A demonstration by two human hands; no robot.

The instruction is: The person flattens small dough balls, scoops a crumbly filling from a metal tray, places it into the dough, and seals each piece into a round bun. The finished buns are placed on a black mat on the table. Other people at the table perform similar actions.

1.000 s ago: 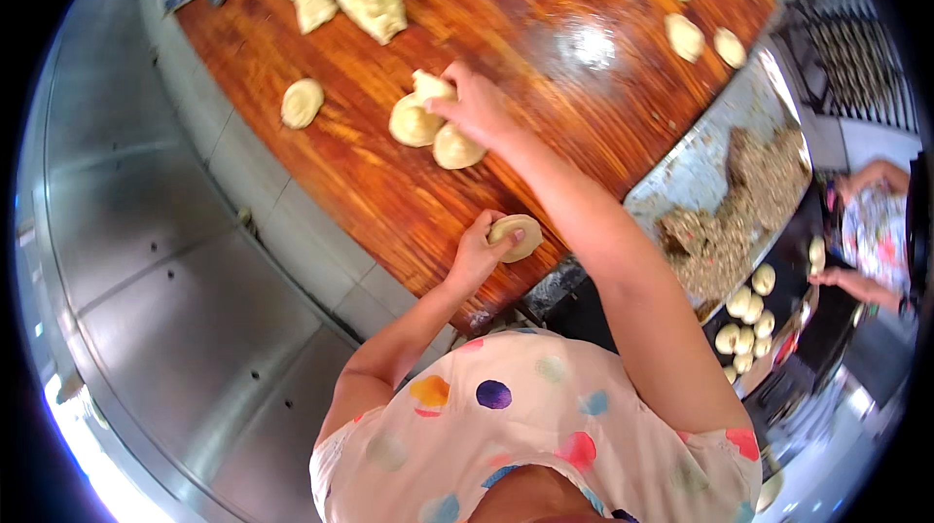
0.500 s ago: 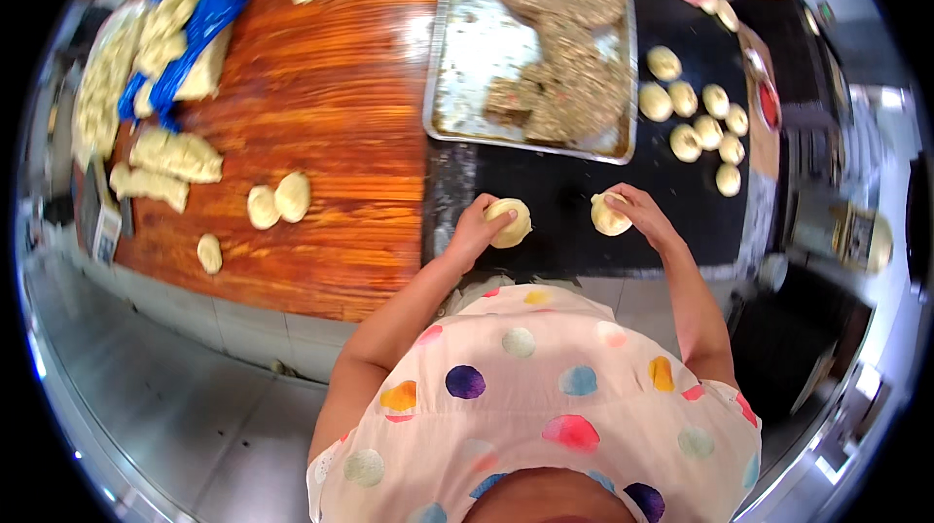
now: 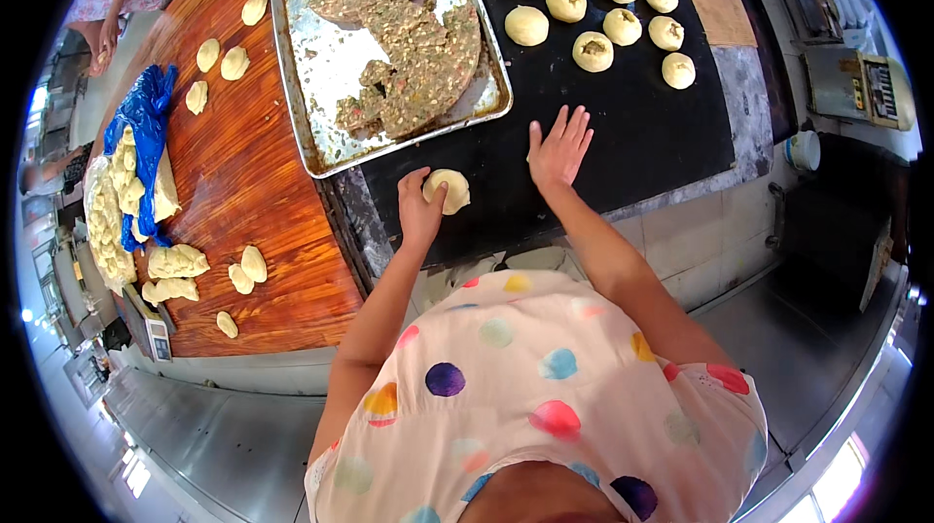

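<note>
My left hand (image 3: 419, 209) curls round the side of a pale round of dough (image 3: 449, 190), its thumb on the dough's edge. The round rests on the black work surface (image 3: 486, 231), near its front. To the right, my right hand (image 3: 560, 148) lies palm down on the same surface, fingers stretched out. Whether any dough is under that palm is hidden. Several filled dough balls (image 3: 592, 52) stand beyond my right hand, some with dark filling showing at the top.
A metal tray (image 3: 305, 141) with a brown, grainy filling (image 3: 420, 85) stands behind my left hand. On the wooden table (image 3: 263, 163) at left are small dough pieces (image 3: 234, 63), dough rolls (image 3: 177, 260) and a blue plastic bag (image 3: 146, 124). Another person's hand (image 3: 105, 41) shows at far left.
The view has swung to the right. My right hand gripped a round of dough before; now it is flat with no dough in sight. My left hand keeps its dough.
</note>
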